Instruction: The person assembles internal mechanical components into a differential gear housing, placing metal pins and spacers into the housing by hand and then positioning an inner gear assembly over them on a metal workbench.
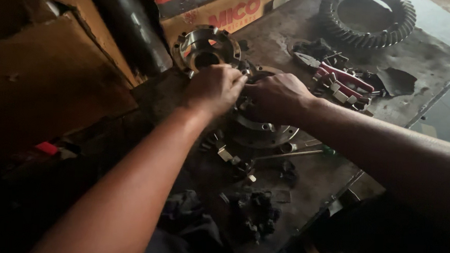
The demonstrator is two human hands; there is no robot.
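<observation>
— At bench centre, what do I see?
— Left hand point(214, 88) and right hand point(277, 97), fingers curled onto the flanged differential case point(264, 131); second case half point(205, 47) at eleven o'clock, seemingly unjoined. Grip unclear.

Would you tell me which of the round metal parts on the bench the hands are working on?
The flanged housing at the bench's middle, under both the left hand and right hand. The similar flanged hub behind and the large ring gear lie untouched.
</observation>
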